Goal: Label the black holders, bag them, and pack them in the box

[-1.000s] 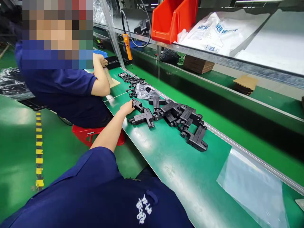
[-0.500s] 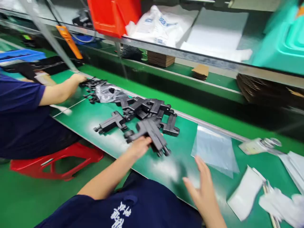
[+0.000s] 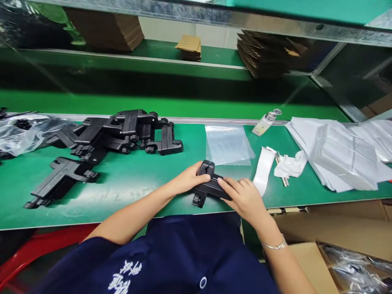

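A black T-shaped plastic bracket (image 3: 209, 188) lies across both my hands above the front of the green table. My left hand (image 3: 192, 178) grips its left end, the thumb on top. Closed around its right end is my right hand (image 3: 244, 197), with the thumb along the upper face. Several brackets of the same kind form a pile (image 3: 131, 128) to the left, and a single bracket (image 3: 63, 179) rests nearer the table's front edge. Just beyond my hands are flat clear plastic bags (image 3: 228, 143).
A bottle with a metal top (image 3: 263, 123), a white paper strip (image 3: 263, 169), a crumpled white cloth (image 3: 292, 165) and stacked white bags (image 3: 343, 153) occupy the right side. An open carton (image 3: 312, 261) stands below the right edge. A shelf rail (image 3: 214, 18) crosses overhead.
The view has turned right, and the co-worker is out of sight. My left hand has brought the bracket rightward, and my right hand, formerly open and apart, now grips it too.
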Demonstrator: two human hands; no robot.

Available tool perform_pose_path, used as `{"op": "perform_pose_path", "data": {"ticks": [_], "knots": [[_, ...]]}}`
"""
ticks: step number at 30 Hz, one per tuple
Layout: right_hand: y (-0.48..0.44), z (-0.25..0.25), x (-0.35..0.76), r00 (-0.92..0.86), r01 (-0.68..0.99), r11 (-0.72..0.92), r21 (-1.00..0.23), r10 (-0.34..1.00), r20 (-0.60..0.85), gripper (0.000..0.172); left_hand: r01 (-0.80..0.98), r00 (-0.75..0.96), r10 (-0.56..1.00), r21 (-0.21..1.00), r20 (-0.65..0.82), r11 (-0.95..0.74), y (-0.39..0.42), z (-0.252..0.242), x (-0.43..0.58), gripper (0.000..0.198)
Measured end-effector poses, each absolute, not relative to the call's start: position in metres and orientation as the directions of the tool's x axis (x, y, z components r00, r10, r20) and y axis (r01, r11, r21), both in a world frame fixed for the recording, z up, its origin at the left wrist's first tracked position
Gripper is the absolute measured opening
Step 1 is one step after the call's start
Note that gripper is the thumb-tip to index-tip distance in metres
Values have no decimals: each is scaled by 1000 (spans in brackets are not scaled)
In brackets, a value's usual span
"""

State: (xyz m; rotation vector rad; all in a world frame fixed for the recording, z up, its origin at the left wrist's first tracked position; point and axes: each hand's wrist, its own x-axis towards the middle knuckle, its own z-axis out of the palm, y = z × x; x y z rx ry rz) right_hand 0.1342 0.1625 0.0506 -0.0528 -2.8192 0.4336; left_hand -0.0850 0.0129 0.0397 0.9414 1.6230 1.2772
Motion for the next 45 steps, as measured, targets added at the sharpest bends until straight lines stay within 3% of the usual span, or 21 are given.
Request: {"op": "perform_pose_path", "data": {"ticks": [3, 5, 7, 9, 10, 12, 15, 17, 18, 21, 24, 26, 29, 31, 34, 36, 38, 41, 43, 45], "knots": [[167, 41, 136, -832, 182, 732, -656, 470, 294, 54, 198, -482, 873, 962, -71, 188, 11, 38, -77, 65], [168, 32, 135, -735, 244, 370, -896, 673, 78, 53, 301, -486, 873, 933, -29, 199, 4, 40, -77, 65], [167, 24, 131, -730, 232, 24, -972, 665, -158, 50, 411, -442, 897, 889, 0, 203, -2, 45, -78, 65], [166, 21, 127, -764, 196, -125, -973, 602, -232, 45, 476, -404, 914, 859, 22, 190, -6, 49, -78, 65], [165, 21, 125, -768, 176, -103, -979, 607, -202, 42, 475, -412, 911, 860, 28, 188, -6, 49, -79, 65], [164, 25, 123, -777, 132, 121, -984, 629, -27, 33, 360, -478, 878, 912, 0, 197, -3, 46, -79, 64], [166, 32, 125, -799, 0, 536, -845, 508, 321, 19, -70, -525, 831, 983, -182, 171, 3, 36, -77, 68], [169, 31, 126, -805, -63, 594, -802, 444, 392, 21, -257, -509, 831, 961, -222, 99, 5, 31, -75, 71], [170, 29, 127, -808, -75, 553, -830, 454, 375, 27, -264, -521, 830, 962, -200, 66, 4, 31, -73, 71], [170, 18, 127, -841, -66, 290, -955, 498, 210, 53, -39, -565, 824, 999, -51, 35, -3, 35, -71, 70], [167, 7, 128, -861, -40, 134, -990, 499, 102, 58, 318, -408, 894, 947, 185, -50, -13, 41, -72, 66], [164, 3, 129, -846, -66, 141, -988, 518, 131, 57, 514, -207, 906, 829, 370, -221, -18, 41, -75, 57], [162, 0, 130, -829, -135, 195, -972, 515, 218, 59, 660, 9, 833, 622, 554, -421, -23, 36, -80, 42], [162, -1, 131, -830, -140, 218, -966, 506, 235, 59, 698, 65, 775, 527, 628, -485, -24, 33, -82, 40], [160, 0, 128, -834, -127, 243, -962, 499, 236, 58, 711, 74, 728, 476, 681, -517, -27, 32, -82, 43], [158, 3, 126, -838, -120, 265, -957, 491, 241, 58, 697, 32, 753, 525, 658, -488, -29, 34, -81, 43], [157, 10, 125, -848, -95, 295, -951, 476, 232, 57, 639, -99, 826, 672, 555, -374, -31, 38, -80, 45], [158, 25, 125, -871, -63, 423, -904, 419, 257, 53, 317, -431, 868, 942, 246, -110, -33, 43, -78, 63], [162, 36, 126, -869, -67, 614, -787, 351, 348, 48, 11, -551, 833, 998, 62, -67, -32, 45, -78, 72], [168, 45, 126, -851, -91, 810, -579, 239, 468, 41, -181, -560, 828, 979, -25, -93, -31, 47, -79, 74]]}}
